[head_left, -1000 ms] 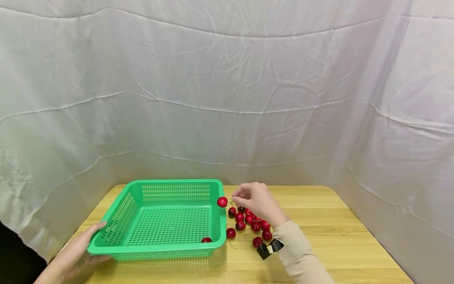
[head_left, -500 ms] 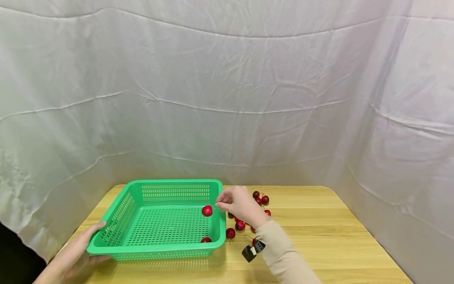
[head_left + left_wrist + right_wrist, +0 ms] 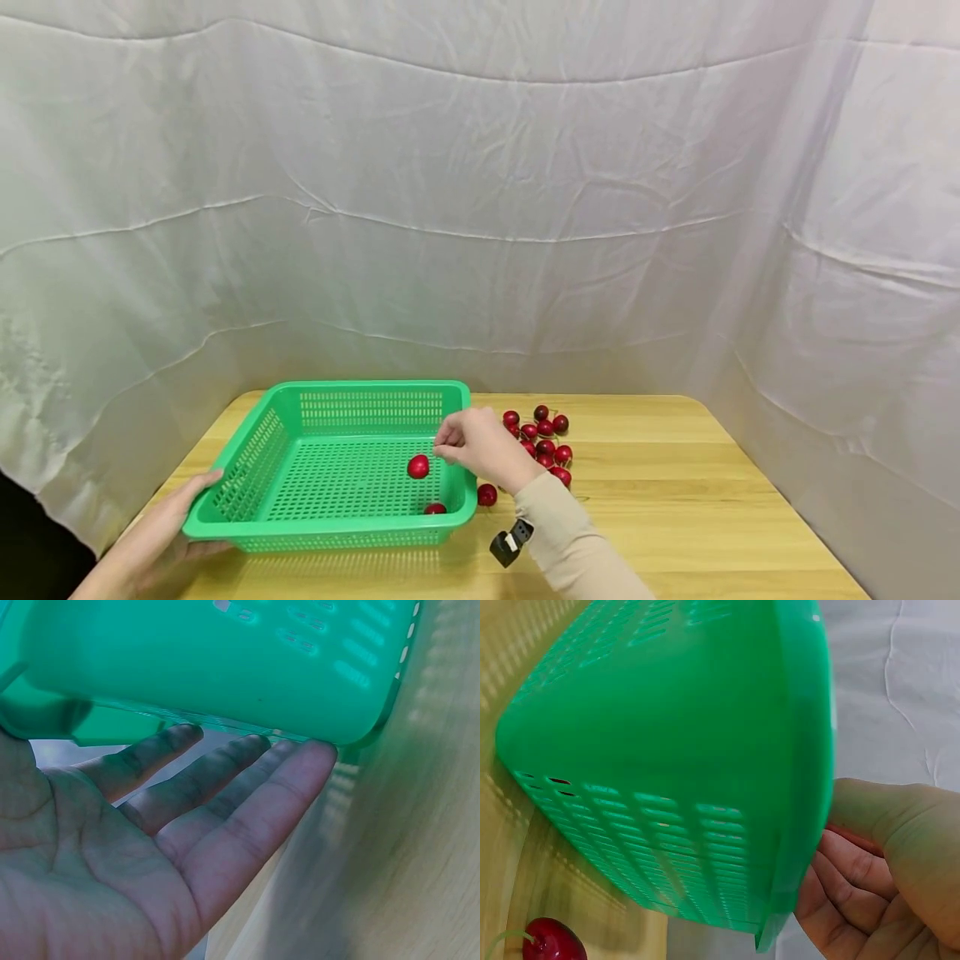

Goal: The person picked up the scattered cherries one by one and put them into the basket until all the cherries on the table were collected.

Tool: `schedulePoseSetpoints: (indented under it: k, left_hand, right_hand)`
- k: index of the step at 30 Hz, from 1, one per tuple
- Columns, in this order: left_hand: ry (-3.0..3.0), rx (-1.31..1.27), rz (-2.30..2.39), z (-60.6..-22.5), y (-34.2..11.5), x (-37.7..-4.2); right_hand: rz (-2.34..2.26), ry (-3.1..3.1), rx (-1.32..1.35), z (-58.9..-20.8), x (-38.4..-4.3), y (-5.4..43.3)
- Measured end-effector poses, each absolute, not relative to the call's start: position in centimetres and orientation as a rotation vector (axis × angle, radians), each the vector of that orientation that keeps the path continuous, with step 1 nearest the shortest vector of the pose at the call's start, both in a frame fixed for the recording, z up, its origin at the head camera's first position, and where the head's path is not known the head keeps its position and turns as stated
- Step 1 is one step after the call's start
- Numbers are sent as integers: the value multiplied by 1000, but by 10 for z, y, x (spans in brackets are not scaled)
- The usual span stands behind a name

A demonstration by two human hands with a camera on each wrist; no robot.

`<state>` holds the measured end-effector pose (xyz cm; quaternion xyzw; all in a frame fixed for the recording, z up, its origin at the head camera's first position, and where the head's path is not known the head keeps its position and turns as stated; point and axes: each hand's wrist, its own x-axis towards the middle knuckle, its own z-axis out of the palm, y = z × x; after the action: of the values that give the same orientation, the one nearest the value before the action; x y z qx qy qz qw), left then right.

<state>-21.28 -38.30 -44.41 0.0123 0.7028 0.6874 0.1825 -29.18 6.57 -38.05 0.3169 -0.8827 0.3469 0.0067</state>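
Observation:
A green plastic basket point(image 3: 322, 530) with slotted walls stands on the table's left half. My left hand point(image 3: 161, 525) holds its near left corner, thumb at the rim; in the left wrist view the fingers point(image 3: 247, 817) reach along the basket's underside. Over the right part of the basket, my right hand point(image 3: 486, 448) pinches a red cherry point(image 3: 418, 467) by its stem, and the fruit hangs inside the walls. Another cherry point(image 3: 435, 508) lies in the basket's near right corner. In the right wrist view the basket wall point(image 3: 667, 727) hides the fingertips and the held cherry.
Right of the basket, several cherries point(image 3: 546, 447) with stems lie in a loose heap on the wooden table point(image 3: 675, 500). One single cherry point(image 3: 487, 495) lies close to the basket's right wall. A pale cloth curtain point(image 3: 480, 208) surrounds the table behind and at the sides.
My right hand has carried the cherry leftward and toward me, from the basket's right rim to over its inside. The heap of cherries shows more now. The left hand stays put.

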Motion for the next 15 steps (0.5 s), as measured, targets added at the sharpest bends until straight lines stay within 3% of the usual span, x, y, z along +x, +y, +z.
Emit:
schedulePoseSetpoints:
  k: [15]
  left_hand:
    - [1966,56,1942,-445,-384,-213]
  right_hand:
    - [1015,-2792,990,-384,-292,59]
